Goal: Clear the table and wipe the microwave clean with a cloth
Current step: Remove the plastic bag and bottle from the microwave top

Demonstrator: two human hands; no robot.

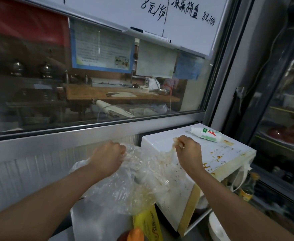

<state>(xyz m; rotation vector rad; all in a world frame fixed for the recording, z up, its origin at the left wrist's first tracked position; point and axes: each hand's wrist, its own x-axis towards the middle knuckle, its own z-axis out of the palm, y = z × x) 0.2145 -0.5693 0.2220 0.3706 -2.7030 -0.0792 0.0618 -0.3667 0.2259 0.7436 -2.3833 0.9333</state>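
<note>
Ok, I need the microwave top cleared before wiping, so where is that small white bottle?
In the head view the white bottle lies on its side on the microwave top's far right corner, beyond the right hand.

a white microwave (217, 153), its top spattered with brown sauce stains (215, 156), bears a small white drink bottle (206, 134) lying on its side near the back corner.

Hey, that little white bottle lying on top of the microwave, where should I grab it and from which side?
Grip the bottle around its wide middle, coming down from above. It lies on its side on the microwave, neck toward the window, so the round body is exposed on top. Both hands now hold the plastic bag, so free the right hand first.
</note>
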